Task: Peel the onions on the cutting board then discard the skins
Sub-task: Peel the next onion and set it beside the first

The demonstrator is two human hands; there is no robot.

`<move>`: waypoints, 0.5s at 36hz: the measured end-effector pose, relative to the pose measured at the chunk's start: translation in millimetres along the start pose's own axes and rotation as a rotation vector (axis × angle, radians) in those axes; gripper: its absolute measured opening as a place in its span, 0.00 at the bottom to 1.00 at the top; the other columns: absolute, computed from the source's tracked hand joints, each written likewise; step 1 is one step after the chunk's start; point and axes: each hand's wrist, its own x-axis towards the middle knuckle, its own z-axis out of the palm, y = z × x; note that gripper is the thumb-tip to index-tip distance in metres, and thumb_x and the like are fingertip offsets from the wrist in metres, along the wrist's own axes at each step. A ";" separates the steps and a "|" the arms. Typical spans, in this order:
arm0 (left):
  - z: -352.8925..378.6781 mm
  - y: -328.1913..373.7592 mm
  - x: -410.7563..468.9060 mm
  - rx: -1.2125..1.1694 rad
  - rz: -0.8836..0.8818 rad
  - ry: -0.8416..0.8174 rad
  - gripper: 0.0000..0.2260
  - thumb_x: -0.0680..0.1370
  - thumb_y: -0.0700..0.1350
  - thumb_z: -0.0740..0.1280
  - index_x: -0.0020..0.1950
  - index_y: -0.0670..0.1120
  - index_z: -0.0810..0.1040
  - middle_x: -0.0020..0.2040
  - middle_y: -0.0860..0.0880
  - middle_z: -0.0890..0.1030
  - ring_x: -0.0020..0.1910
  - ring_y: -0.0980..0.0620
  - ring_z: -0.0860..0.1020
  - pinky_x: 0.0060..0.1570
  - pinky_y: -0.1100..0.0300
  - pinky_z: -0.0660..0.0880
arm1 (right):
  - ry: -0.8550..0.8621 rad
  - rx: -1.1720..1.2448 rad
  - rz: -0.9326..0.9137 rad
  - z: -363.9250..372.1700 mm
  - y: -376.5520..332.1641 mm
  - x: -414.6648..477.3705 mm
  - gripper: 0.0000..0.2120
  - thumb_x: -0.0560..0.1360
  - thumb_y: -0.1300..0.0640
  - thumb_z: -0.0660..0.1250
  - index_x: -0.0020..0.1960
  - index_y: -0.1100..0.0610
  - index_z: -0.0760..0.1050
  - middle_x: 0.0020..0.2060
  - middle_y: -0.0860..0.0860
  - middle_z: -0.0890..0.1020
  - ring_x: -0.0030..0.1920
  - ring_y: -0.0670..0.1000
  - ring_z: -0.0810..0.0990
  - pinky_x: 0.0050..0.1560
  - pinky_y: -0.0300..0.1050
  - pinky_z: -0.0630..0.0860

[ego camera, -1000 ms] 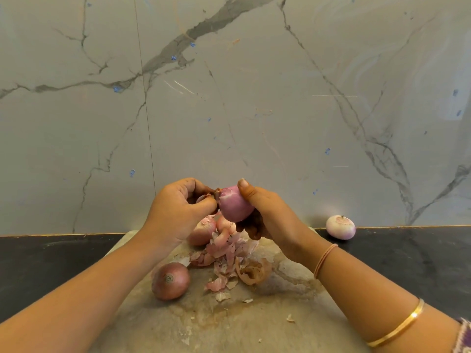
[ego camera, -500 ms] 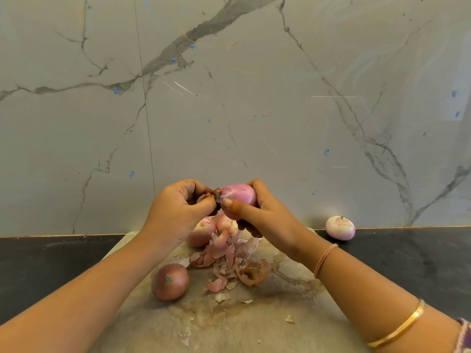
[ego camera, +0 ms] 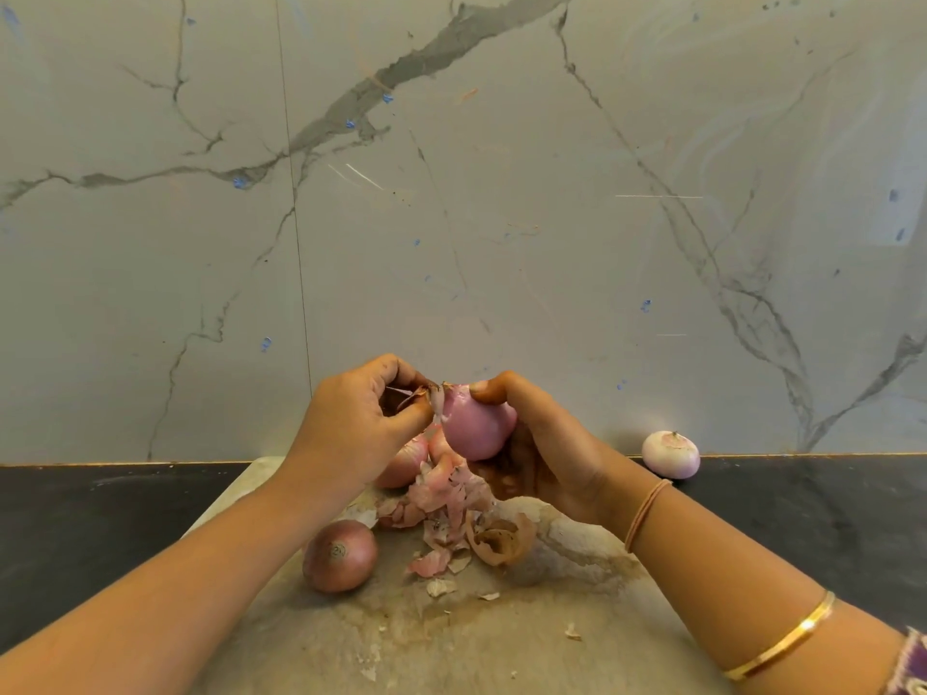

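Pink onion (ego camera: 474, 428), grey-veined marble wall (ego camera: 501, 218), black counter (ego camera: 90, 524).

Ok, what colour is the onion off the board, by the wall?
Pale whitish lilac. The onion shows in the head view, the only one.

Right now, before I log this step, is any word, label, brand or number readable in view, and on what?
None readable in the head view.
Round mark on the unpeeled onion on the cutting board: a blurred swirl, no legible character.
Blue specks on the marble wall: blotches, not writing.
Gold bangle: no readable engraving.
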 end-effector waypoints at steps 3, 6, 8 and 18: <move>0.0 0.6 0.4 -0.066 -0.060 0.012 0.05 0.74 0.41 0.70 0.41 0.51 0.79 0.37 0.53 0.82 0.37 0.56 0.81 0.37 0.68 0.77 | -0.019 0.095 -0.048 -0.4 2.2 3.6 0.26 0.66 0.44 0.70 0.58 0.57 0.74 0.40 0.55 0.78 0.32 0.47 0.75 0.34 0.39 0.74; -0.6 4.6 0.8 -0.297 -0.184 -0.007 0.04 0.76 0.37 0.66 0.46 0.46 0.79 0.41 0.47 0.84 0.39 0.51 0.83 0.39 0.62 0.80 | -0.046 0.193 -0.043 -2.3 3.9 8.2 0.32 0.67 0.48 0.72 0.66 0.59 0.69 0.51 0.60 0.78 0.37 0.50 0.79 0.37 0.41 0.78; -1.4 7.0 1.1 -0.453 -0.240 -0.039 0.05 0.77 0.37 0.66 0.50 0.44 0.79 0.44 0.44 0.84 0.41 0.47 0.83 0.40 0.59 0.81 | -0.042 0.229 -0.051 -4.1 3.9 10.1 0.34 0.67 0.47 0.69 0.68 0.61 0.67 0.50 0.62 0.79 0.37 0.50 0.80 0.38 0.41 0.78; 4.3 1.7 3.8 -0.550 -0.289 -0.037 0.07 0.67 0.43 0.71 0.43 0.44 0.82 0.39 0.48 0.85 0.40 0.53 0.83 0.40 0.64 0.80 | 0.017 0.136 -0.125 -4.4 4.5 8.4 0.14 0.79 0.53 0.63 0.62 0.57 0.73 0.55 0.60 0.78 0.40 0.51 0.80 0.41 0.39 0.78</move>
